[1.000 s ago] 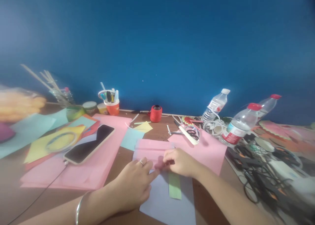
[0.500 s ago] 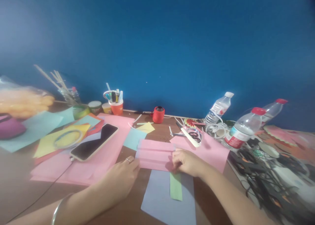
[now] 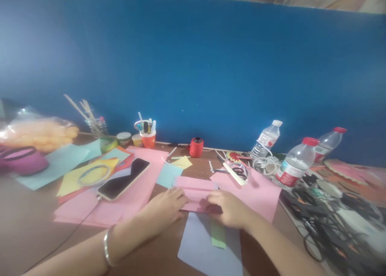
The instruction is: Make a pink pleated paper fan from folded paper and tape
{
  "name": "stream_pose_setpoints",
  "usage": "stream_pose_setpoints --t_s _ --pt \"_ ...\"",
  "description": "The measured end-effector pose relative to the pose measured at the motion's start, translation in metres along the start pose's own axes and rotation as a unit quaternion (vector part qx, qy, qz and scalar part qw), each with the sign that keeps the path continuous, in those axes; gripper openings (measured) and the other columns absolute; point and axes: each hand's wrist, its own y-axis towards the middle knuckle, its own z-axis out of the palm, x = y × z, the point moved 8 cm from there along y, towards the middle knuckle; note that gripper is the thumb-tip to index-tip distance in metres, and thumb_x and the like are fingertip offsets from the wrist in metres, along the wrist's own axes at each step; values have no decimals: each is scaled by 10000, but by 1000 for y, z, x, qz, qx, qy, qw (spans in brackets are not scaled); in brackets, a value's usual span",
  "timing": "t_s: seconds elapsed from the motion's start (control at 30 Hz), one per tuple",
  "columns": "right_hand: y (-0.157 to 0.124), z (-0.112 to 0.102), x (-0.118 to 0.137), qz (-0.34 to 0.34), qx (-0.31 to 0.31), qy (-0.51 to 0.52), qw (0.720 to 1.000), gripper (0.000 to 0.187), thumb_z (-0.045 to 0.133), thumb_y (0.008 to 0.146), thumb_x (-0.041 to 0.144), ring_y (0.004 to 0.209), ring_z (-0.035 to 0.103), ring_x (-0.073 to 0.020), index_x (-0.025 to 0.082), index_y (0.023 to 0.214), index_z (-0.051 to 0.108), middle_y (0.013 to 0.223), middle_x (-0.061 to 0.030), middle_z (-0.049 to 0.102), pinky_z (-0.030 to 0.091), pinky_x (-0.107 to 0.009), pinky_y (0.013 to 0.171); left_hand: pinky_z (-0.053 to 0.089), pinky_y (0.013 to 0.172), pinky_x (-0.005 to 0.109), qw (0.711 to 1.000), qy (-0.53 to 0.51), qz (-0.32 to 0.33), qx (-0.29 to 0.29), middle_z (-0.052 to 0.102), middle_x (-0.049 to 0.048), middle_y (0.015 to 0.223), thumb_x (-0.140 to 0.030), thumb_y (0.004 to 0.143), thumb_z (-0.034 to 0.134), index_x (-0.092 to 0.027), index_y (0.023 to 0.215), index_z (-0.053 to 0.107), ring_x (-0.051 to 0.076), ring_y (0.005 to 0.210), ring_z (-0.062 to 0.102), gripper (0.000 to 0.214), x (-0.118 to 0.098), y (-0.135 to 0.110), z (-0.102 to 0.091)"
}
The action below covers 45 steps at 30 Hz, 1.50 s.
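Observation:
A folded pink paper (image 3: 195,184) with crosswise creases lies in front of me, partly covered by my fingers. My left hand (image 3: 169,205), with a ring and a silver bangle, is closed over its left edge. At the lower right of this sheet, the bent fingers of my right hand (image 3: 227,208) grip its edge; the fingertips are partly hidden. Just below are a pale lavender sheet (image 3: 197,244) and a green paper strip (image 3: 218,235) lying on it. Scissors (image 3: 239,171) with dark handles rest on a larger pink sheet (image 3: 262,191) to the right.
A phone (image 3: 123,179) on a cable lies over coloured papers at left. Along the blue wall stand a red cup of tools (image 3: 147,140) and a red thread spool (image 3: 196,147). Water bottles (image 3: 297,163) and tangled dark cables (image 3: 325,219) crowd the right.
My left hand has moved right and up, onto the pink paper's left part. My right hand has shifted slightly, its fingers spreading lower along the edge. The camera has tilted up.

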Motion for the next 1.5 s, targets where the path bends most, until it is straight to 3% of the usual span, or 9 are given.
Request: stream_pose_setpoints --t_s 0.13,0.27,0.57,0.87,1.0,1.07,1.13,1.27,1.5 --pt "6 10 6 15 -30 -31 999 185 638 737 299 773 553 -172 213 901 648 833 -23 615 402 -253 668 404 690 311 992 80 87 32 580 54 769 -59 768 490 -152 742 597 191 750 534 144 -16 14 18" --pt "7 13 11 0 -47 -81 996 159 526 829 277 765 548 -172 227 897 661 801 -27 612 391 -258 660 403 610 300 992 99 76 34 567 57 733 21 672 499 -141 720 600 193 711 526 197 -13 13 26" --pt "3 -1 20 1 -147 -42 988 223 459 868 255 712 549 -161 179 771 645 741 -31 632 386 -270 667 429 637 292 996 10 49 -78 573 21 729 -103 856 384 -163 767 575 159 700 523 219 -14 9 1" --pt "0 -17 22 26 -164 33 986 207 479 860 284 731 557 -160 204 798 660 755 -16 658 387 -276 690 452 639 278 985 -124 -19 -115 616 33 774 -214 879 373 -175 821 617 142 698 564 254 -2 3 -23" --pt "-4 -32 25 101 -106 196 970 160 555 801 304 704 595 -151 215 770 685 765 -4 683 426 -244 634 463 650 221 930 -348 -101 -57 651 -12 828 -281 852 437 -225 848 639 115 719 589 210 16 -3 -43" --pt "-6 -33 22 151 -70 265 950 150 613 740 332 705 609 -168 204 740 691 745 -10 691 440 -239 594 470 672 213 888 -442 -127 21 670 -31 884 -279 790 520 -245 918 637 130 785 604 177 20 -6 -42" --pt "-4 -28 15 178 -34 295 938 151 637 704 329 724 616 -179 203 758 699 764 -11 699 446 -243 596 470 661 226 873 -462 -127 89 675 -26 911 -260 786 487 -238 952 636 143 786 608 225 20 -7 -37" --pt "4 -5 -11 190 14 244 951 124 602 689 214 717 617 -182 195 766 697 771 -14 698 441 -255 605 448 624 226 907 -383 -149 94 671 -32 848 -205 741 469 -240 863 647 144 746 602 218 30 1 -15" --pt "8 1 -28 104 -97 120 983 201 527 716 94 801 574 -169 212 760 683 878 -29 633 431 -259 699 434 682 266 965 -233 -124 4 629 0 795 -201 812 394 -217 762 625 147 727 568 237 32 14 7"
